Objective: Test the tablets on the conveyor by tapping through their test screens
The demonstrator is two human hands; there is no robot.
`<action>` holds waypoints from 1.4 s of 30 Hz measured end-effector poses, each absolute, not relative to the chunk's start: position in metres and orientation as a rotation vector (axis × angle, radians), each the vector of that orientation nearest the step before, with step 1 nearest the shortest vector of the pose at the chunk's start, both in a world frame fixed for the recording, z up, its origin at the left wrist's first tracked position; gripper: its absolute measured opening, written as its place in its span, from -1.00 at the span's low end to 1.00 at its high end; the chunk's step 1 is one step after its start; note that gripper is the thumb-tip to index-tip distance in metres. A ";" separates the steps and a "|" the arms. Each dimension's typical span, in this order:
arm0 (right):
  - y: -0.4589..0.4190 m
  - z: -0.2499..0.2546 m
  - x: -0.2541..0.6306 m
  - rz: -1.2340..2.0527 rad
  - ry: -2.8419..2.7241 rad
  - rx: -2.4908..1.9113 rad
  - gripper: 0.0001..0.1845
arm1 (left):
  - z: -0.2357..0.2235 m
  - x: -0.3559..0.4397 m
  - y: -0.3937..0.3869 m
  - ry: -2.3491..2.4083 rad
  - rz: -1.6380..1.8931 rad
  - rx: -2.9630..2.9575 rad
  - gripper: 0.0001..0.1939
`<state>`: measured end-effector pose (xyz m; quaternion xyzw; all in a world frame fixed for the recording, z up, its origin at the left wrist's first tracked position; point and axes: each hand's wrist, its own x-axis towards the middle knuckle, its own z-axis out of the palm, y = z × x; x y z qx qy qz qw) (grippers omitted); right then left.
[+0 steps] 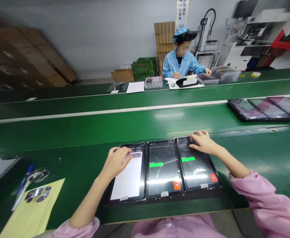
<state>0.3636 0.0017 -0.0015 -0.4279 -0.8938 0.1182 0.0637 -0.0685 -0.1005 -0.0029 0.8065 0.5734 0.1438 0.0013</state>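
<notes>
Left hand point(115, 162) on white-filmed tablet point(127, 180); right hand point(200, 142) on glossy tablet point(197, 170)

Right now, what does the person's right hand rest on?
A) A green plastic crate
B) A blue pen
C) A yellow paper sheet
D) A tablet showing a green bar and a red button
D. The right hand lies on the black-framed tablet, whose screen shows a green bar and a red button.

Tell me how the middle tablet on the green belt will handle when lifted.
The middle tablet will probably feel stiff, since its black-framed slab lies dead flat on the green belt. Its glossy glare suggests a slippery glass face, so bare fingers may slide. Being thin and flat, it seems unlikely to roll, though the glass could be fragile.
</notes>
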 end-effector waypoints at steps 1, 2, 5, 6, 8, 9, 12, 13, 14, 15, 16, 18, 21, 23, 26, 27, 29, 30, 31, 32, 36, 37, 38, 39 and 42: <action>0.002 -0.002 0.365 0.354 -2.705 -1.322 -0.74 | -0.004 -0.068 -0.099 1.840 0.456 2.507 -0.71; 0.002 -0.002 0.366 0.363 -2.719 -1.332 -0.73 | -0.005 -0.068 -0.098 1.874 0.459 2.483 -0.71; -0.002 0.005 0.368 0.478 -2.774 -1.255 -0.78 | -0.009 -0.065 -0.097 1.908 0.462 2.426 -0.71; -0.004 0.008 0.366 0.543 -2.789 -1.209 -0.75 | -0.010 -0.064 -0.096 1.897 0.457 2.412 -0.72; -0.006 0.013 0.356 0.615 -2.794 -1.131 -0.74 | -0.012 -0.059 -0.093 1.858 0.437 2.396 -0.74; -0.006 0.013 0.347 0.600 -2.790 -1.103 -0.76 | -0.013 -0.056 -0.091 1.836 0.422 2.392 -0.75; -0.002 0.006 0.313 0.469 -2.804 -1.059 -0.72 | -0.014 -0.046 -0.085 1.787 0.371 2.398 -0.77; -0.001 0.002 0.302 0.458 -2.829 -1.044 -0.61 | -0.014 -0.043 -0.084 1.783 0.359 2.403 -0.77; -0.001 -0.001 0.293 0.456 -2.855 -1.034 -0.51 | -0.014 -0.041 -0.083 1.786 0.353 2.408 -0.78; -0.002 -0.004 0.286 0.453 -2.877 -1.030 -0.45 | -0.013 -0.039 -0.083 1.793 0.352 2.410 -0.77; -0.004 -0.004 0.281 0.448 -2.894 -1.024 -0.45 | -0.013 -0.039 -0.083 1.802 0.355 2.410 -0.77; -0.010 0.001 0.281 0.464 -2.929 -0.974 -0.61 | -0.012 -0.040 -0.086 1.811 0.362 2.406 -0.75; -0.020 0.015 0.291 0.667 -2.938 -0.769 -0.78 | -0.013 -0.043 -0.091 1.812 0.370 2.399 -0.74; -0.020 0.021 0.298 0.732 -2.860 -0.734 -0.82 | -0.014 -0.044 -0.091 1.812 0.372 2.390 -0.74; -0.011 0.016 0.299 0.579 -2.774 -0.914 -0.88 | -0.016 -0.042 -0.089 1.814 0.323 2.376 -0.75; -0.007 0.011 0.297 0.530 -2.774 -0.959 -0.88 | -0.017 -0.041 -0.087 1.813 0.299 2.377 -0.75; -0.002 0.001 0.290 0.490 -2.791 -0.964 -0.85 | -0.016 -0.038 -0.085 1.818 0.283 2.390 -0.76; -0.001 -0.004 0.286 0.483 -2.795 -0.938 -0.84 | -0.015 -0.037 -0.083 1.826 0.295 2.399 -0.76; -0.001 -0.008 0.282 0.474 -2.800 -0.908 -0.84 | -0.014 -0.036 -0.081 1.835 0.314 2.406 -0.75; -0.001 -0.011 0.279 0.461 -2.807 -0.880 -0.84 | -0.012 -0.035 -0.079 1.842 0.332 2.409 -0.75; -0.002 -0.009 0.289 0.417 -2.790 -0.820 -0.82 | -0.009 -0.032 -0.069 1.846 0.316 2.396 -0.70; -0.001 -0.006 0.299 0.408 -2.734 -0.847 -0.83 | -0.009 -0.031 -0.066 1.849 0.296 2.392 -0.69; 0.000 -0.005 0.311 0.399 -2.664 -0.899 -0.84 | -0.009 -0.030 -0.062 1.855 0.275 2.387 -0.67; 0.002 -0.004 0.326 0.391 -2.594 -0.969 -0.85 | -0.010 -0.030 -0.058 1.864 0.252 2.379 -0.65; 0.004 -0.008 0.368 0.388 -2.461 -1.181 -0.81 | -0.015 -0.033 -0.042 1.896 0.160 2.330 -0.58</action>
